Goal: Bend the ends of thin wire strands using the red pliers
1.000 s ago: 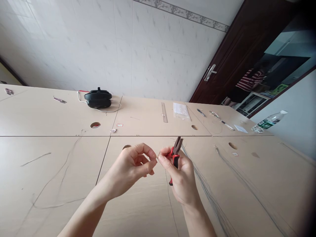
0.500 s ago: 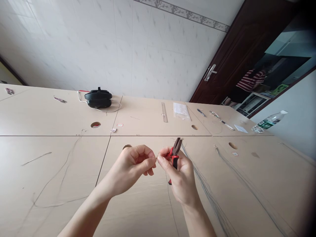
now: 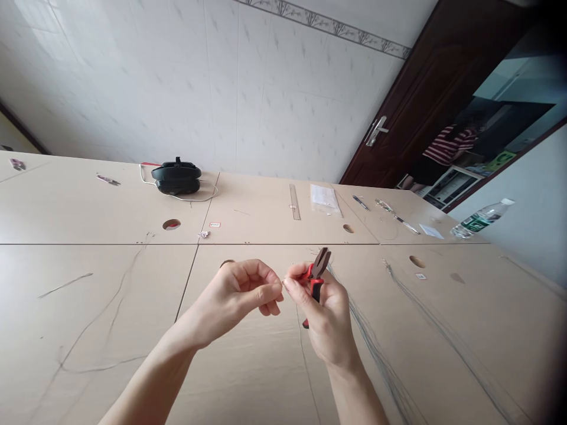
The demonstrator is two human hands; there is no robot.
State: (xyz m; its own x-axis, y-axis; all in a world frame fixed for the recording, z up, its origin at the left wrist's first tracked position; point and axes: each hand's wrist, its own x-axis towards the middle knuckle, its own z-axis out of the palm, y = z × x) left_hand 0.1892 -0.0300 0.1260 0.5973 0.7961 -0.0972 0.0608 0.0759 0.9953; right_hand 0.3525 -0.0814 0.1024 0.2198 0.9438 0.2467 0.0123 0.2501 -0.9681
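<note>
My right hand (image 3: 325, 310) is closed around red-and-black pliers (image 3: 319, 268), whose jaws point up and away from me. Its thumb and forefinger also pinch together at the tips. My left hand (image 3: 250, 289) is closed in a pinch, its fingertips almost meeting those of the right. Whatever tiny thing sits between the two pinches is too small to make out. Below the fingers a thin wire (image 3: 305, 354) runs down towards me; its upper end is hidden by the hands. Right of my right hand lies a bundle of grey wires (image 3: 376, 342) on the table (image 3: 239, 378).
Another wire bundle (image 3: 443, 327) lies further right, and loose wire (image 3: 95, 319) curls at the left. Along the back are a black case (image 3: 178, 177), a ruler (image 3: 295, 202), a plastic bag (image 3: 325, 199), a pen (image 3: 360, 202) and a bottle (image 3: 482, 218). A person (image 3: 447, 144) stands beyond the doorway.
The pliers have tilted slightly to the right in my right hand. Both hands have shifted very slightly to the right, still pinching close together.
</note>
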